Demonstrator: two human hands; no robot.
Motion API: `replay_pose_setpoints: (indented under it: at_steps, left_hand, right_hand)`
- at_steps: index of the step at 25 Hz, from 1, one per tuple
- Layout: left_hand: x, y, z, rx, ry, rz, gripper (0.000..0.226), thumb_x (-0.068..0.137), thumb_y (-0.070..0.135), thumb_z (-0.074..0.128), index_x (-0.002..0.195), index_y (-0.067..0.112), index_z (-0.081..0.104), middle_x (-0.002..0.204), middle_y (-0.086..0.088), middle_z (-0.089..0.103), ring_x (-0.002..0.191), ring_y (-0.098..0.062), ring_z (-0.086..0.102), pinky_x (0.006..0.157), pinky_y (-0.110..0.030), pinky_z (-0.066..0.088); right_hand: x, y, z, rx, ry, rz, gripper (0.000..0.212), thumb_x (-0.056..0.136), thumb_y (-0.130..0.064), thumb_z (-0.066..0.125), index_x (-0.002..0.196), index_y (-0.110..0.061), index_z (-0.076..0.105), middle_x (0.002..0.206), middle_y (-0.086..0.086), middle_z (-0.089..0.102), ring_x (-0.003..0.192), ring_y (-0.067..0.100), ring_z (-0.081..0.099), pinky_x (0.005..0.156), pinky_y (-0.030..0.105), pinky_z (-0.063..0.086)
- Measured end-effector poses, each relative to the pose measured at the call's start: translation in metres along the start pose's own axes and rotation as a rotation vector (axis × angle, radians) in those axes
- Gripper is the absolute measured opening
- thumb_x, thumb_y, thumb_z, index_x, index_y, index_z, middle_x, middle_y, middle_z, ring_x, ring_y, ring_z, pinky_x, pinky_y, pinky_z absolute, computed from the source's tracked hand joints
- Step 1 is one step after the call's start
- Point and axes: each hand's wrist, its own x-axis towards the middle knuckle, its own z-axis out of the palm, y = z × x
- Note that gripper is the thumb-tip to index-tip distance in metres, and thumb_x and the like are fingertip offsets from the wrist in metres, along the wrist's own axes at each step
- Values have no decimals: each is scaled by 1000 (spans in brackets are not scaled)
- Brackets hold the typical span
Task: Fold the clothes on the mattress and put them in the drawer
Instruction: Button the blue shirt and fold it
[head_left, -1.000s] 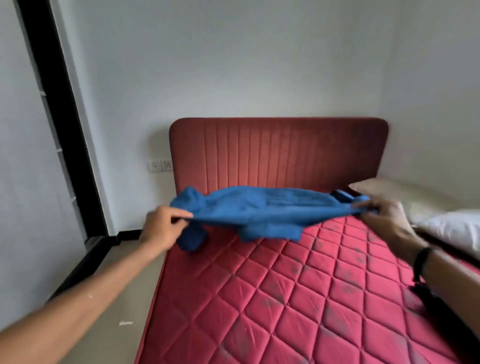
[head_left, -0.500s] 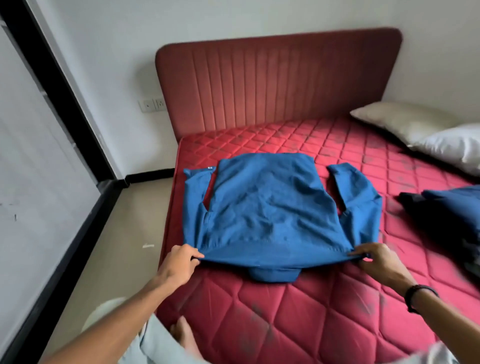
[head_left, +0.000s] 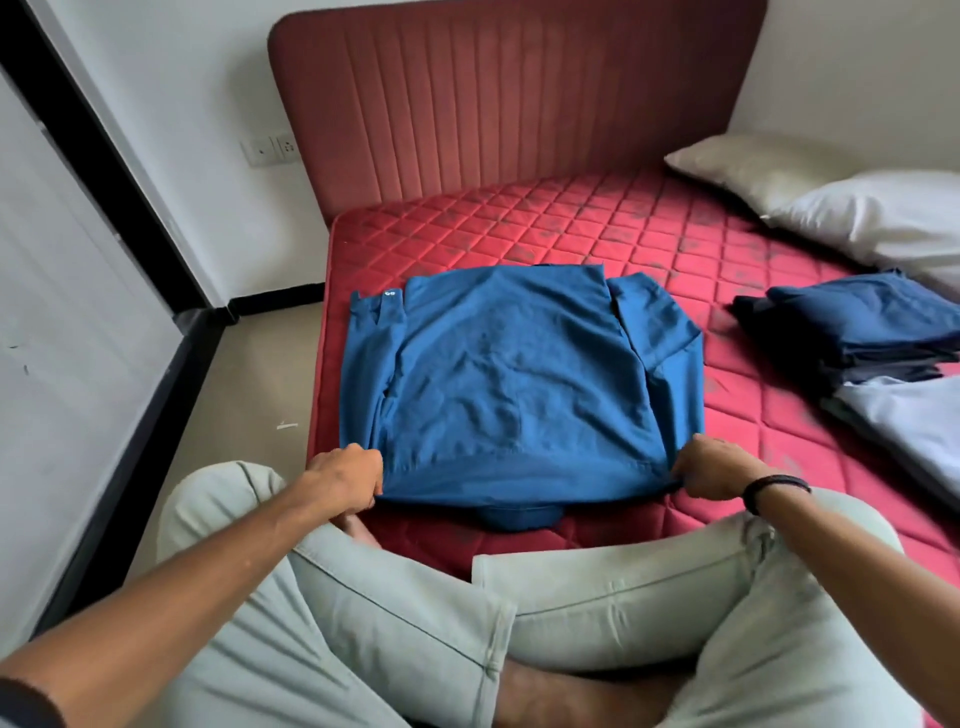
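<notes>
Blue shirt (head_left: 511, 384) is being laid flat, back up, on the red mattress (head_left: 597, 228). Its near corners are being pinched, one by the left hand (head_left: 345, 480), one by the right hand (head_left: 714, 470). Folded clothes (head_left: 857, 325) are being kept at right, near two pillows (head_left: 831, 202).

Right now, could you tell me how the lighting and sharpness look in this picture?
Head view: soft, even light with no glare; blue shirt and both hands sharp; wide-angle distortion bends the headboard and the dark frame at left; dull grey smudges mark the red mattress.
</notes>
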Motion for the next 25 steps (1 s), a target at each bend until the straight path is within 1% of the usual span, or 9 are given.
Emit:
replay_pose_setpoints:
  at_steps: [2,5,8,10,13,15,19,22,25]
  left_hand:
    - [4,21,-6,49,-13,-44,35,94,22,62,128,31,65,134,0,63,127,-23,58,105,-41,36]
    - [15,88,-13,-136,240,129,47,102,43,49,148,35,45,153,-2,47,144,-28,37,115,-50,26]
    - [32,152,11,-359,350,313,66,101,63,25,161,37,21,172,0,12,159,-26,5,124,-60,13]
    - [37,171,43,-305,307,285,81,91,69,3,162,37,19,173,4,4,159,-25,-2,123,-67,9]
    - [40,189,55,-366,518,199,66,98,60,16,141,32,58,151,1,53,144,-29,43,114,-72,24]
    - [66,202,31,-514,672,232,54,101,54,28,121,27,69,120,0,69,115,-29,61,103,-61,44]
    - [146,241,-51,-766,484,365,52,93,56,35,101,23,73,97,-4,73,98,-31,65,90,-40,50]
    - [206,281,-110,-814,439,412,27,95,28,52,82,15,72,87,-9,75,89,-34,69,81,-40,53]
    - [281,312,-160,-739,469,369,27,95,10,53,71,6,64,87,-18,72,89,-41,66,79,-43,51]
  right_hand:
    - [-12,-25,6,-147,70,14,38,82,-33,56,119,-37,63,132,1,49,125,37,48,98,49,47]
    - [-20,-93,21,9,235,-288,64,91,-20,56,151,-35,39,163,4,19,143,39,27,107,55,42]
    - [-10,-132,59,153,186,-284,62,103,-48,43,160,-41,19,172,0,5,155,35,10,119,61,24]
    - [-7,-129,82,201,136,-188,59,104,-52,40,159,-39,25,171,0,11,157,32,11,123,57,16]
    - [-11,-115,83,556,578,2,51,89,-32,62,139,-24,57,157,16,38,143,40,38,117,51,32]
    - [-10,-106,68,799,848,351,58,80,-26,73,136,-18,59,152,22,39,135,45,41,114,53,33]
    - [-9,-86,53,1303,714,796,89,74,-21,87,150,-12,43,147,32,42,138,46,39,116,57,30]
    - [-2,-73,45,1518,689,838,94,66,-13,95,147,-6,47,133,30,59,125,41,57,107,51,40]
    - [11,-61,48,1644,716,847,88,52,-1,100,129,-2,57,107,27,67,93,37,65,95,48,49]
